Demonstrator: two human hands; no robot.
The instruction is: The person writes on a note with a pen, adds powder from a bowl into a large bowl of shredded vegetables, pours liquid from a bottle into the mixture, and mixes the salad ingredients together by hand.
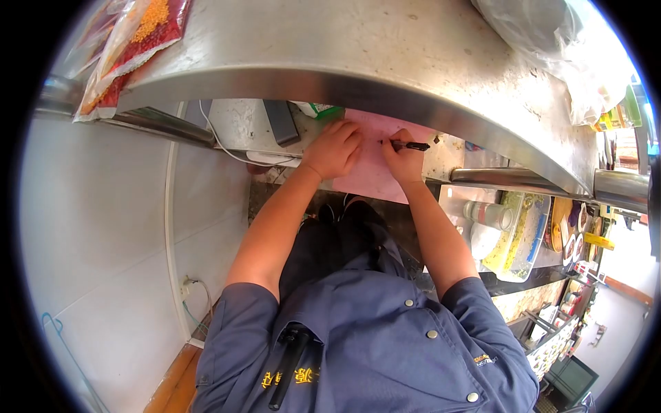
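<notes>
A sheet of pink paper [368, 168] lies on the lower shelf, its far part hidden under the steel shelf edge. My left hand [334, 148] rests on the paper's left side, fingers loosely bent and lying on the sheet. On its right side, my right hand [405, 158] is closed around a black pen [413, 146]. The pen's tip touches or is just above the paper near a small dark mark; I cannot tell which.
The steel shelf [330, 41] overhangs both hands. Left of the paper are a dark grey box [281, 122] and a white cable [219, 141]. A glass jar [489, 215] and clear plastic tubs [527, 237] stand at right. Red food bags [148, 38] lie above.
</notes>
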